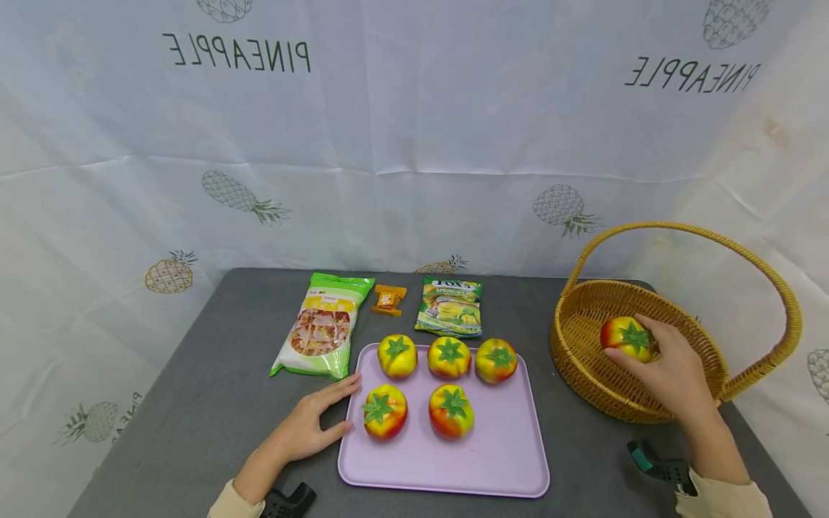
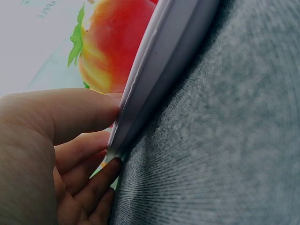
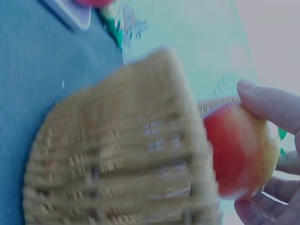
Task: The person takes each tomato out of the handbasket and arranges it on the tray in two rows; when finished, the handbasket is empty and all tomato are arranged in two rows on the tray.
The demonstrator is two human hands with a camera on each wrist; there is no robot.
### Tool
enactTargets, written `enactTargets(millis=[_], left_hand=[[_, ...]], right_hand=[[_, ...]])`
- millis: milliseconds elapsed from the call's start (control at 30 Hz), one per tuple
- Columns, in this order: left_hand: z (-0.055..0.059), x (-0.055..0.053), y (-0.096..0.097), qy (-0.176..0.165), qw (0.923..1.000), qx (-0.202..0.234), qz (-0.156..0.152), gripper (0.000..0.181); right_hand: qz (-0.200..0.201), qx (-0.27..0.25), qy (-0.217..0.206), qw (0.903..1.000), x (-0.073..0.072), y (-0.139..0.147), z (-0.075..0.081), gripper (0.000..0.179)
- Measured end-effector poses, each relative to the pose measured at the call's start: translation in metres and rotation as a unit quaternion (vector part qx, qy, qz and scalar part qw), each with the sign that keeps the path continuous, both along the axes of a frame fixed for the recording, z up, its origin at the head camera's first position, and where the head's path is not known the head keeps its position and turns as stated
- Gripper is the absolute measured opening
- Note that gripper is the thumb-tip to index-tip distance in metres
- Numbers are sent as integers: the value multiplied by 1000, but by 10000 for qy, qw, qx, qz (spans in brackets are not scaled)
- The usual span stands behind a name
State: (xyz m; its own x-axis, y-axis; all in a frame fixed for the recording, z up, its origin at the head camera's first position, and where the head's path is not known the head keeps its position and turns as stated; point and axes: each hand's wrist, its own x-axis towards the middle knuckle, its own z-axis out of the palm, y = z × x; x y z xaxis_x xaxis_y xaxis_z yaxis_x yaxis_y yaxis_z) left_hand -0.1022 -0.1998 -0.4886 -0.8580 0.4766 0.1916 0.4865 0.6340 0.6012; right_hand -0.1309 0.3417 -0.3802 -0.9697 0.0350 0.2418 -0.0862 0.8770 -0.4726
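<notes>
My right hand (image 1: pixel 675 367) grips a red-yellow persimmon (image 1: pixel 625 338) with a green leafy top, over the opening of a wicker basket (image 1: pixel 586 374). In the right wrist view the persimmon (image 3: pixel 239 150) is pinched between thumb and fingers beside the basket's rim. My left hand (image 1: pixel 307 424) rests at the left edge of a lilac tray (image 1: pixel 492 460), thumb and fingertips touching its rim. Several more persimmons sit on that tray, three along the back, such as the middle one (image 1: pixel 450 357), and two in front, including the left one (image 1: pixel 385 411).
Behind the tray lie a green-and-white snack bag (image 1: pixel 322 327), a small orange packet (image 1: pixel 388 299) and a green candy bag (image 1: pixel 450 308). The basket's tall handle (image 1: pixel 699 232) arches above it. A pineapple-print cloth (image 1: pixel 401 144) hangs behind the grey table (image 1: pixel 194 403).
</notes>
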Motion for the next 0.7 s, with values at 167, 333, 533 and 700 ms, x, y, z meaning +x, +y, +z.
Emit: enactTargets(millis=[167,333,533,700], left_hand=[[0,0,0,23,10000,11,-9,57],[-1,-1,-1,67,10000,-23,-14,57],[-2,-1,-1,106,9999,10,-46,57],[-3,-1,-1,127,9999,6,-52,57]], right_hand=[[245,-48,191,9995,7,-18,3,75],[522,-87,449,9976,15,-34,4,73],[850,-159,769,9933,24,-54,-1,73],[1040,-188,524,9930,33,-73,-14,74]])
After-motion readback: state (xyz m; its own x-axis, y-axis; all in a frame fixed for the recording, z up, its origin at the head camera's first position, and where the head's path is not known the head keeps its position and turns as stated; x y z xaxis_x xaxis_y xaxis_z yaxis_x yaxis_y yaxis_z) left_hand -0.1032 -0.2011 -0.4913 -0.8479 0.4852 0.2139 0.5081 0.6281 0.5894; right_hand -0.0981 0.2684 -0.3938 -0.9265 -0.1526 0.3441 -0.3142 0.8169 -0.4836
